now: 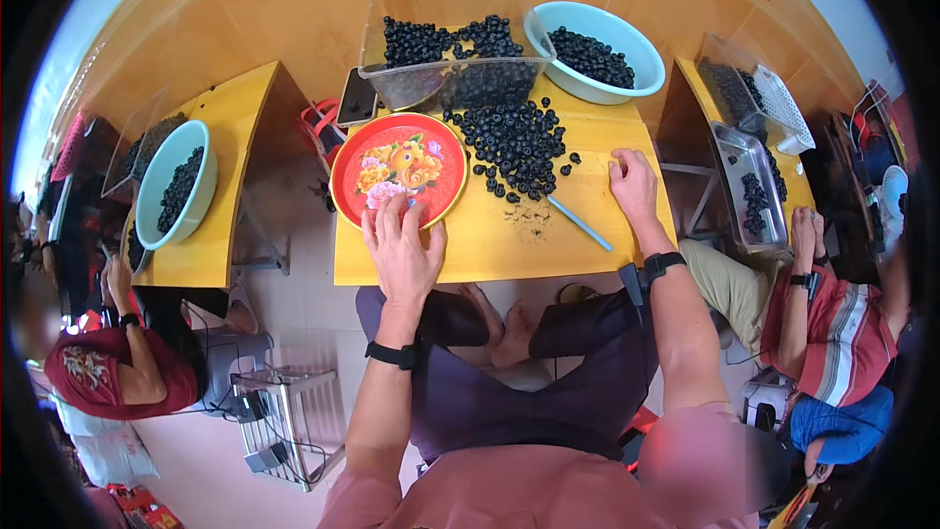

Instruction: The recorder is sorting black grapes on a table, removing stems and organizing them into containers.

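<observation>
My left hand [403,253] lies over the near rim of a round red tray [352,159] with a yellow edge and printed flowers. Its fingers are spread, and nothing shows in them. At the table's right side rests my right hand [636,186], thumb apart from loosely bent fingers, holding nothing visible. Between the hands is a loose pile of small black round bead-like pieces [519,142]; their exact kind I cannot tell. A thin light-blue stick [581,223], like a pen, lies beside the pile. Brown crumbs [529,222] are scattered next to its upper end.
Behind the pile stand a clear plastic bin [397,88] and a pale blue basin [641,78], both holding black pieces. A dark phone-like slab [358,96] lies left of the bin. Co-workers sit at yellow tables on both sides. A metal rack [294,421] stands on the floor.
</observation>
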Demonstrator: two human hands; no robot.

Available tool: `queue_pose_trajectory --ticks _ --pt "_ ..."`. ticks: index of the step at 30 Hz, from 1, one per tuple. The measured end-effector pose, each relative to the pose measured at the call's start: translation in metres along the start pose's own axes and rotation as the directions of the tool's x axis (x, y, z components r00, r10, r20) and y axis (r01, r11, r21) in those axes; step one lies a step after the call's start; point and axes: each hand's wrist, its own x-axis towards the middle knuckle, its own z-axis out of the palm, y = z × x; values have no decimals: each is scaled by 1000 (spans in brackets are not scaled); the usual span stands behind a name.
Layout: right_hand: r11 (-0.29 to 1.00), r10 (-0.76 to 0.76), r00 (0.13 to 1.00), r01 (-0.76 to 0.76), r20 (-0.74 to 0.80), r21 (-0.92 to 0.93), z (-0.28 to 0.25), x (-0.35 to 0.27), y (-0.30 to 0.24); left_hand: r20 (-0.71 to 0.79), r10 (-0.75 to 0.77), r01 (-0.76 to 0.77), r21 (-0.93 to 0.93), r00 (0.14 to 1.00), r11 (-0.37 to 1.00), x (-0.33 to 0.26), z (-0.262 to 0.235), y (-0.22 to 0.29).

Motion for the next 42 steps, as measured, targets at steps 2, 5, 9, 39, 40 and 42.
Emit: queue_pose_trajectory --ticks 2,5,9,39,40,42 --pt "1000 -3 1000 3 3 -2 1 -1 3 -1 -3 3 7 1000 1000 -1 -1 2" --pt "998 -57 997 57 -44 5 5 -3 7 0 -24 24 28 1000 999 -3 2 0" --pt "999 -49 998 50 -44 15 9 2 9 -9 -19 19 49 1000 999 -3 3 -7" --pt "988 93 996 -94 15 127 2 2 10 154 145 -98 -280 977 955 24 65 81" --pt "989 92 996 -92 6 118 0 2 10 151 170 -117 -309 974 944 23 64 78" --pt "975 95 994 -102 46 198 -3 -1 8 138 188 -130 -346 972 929 21 62 77"
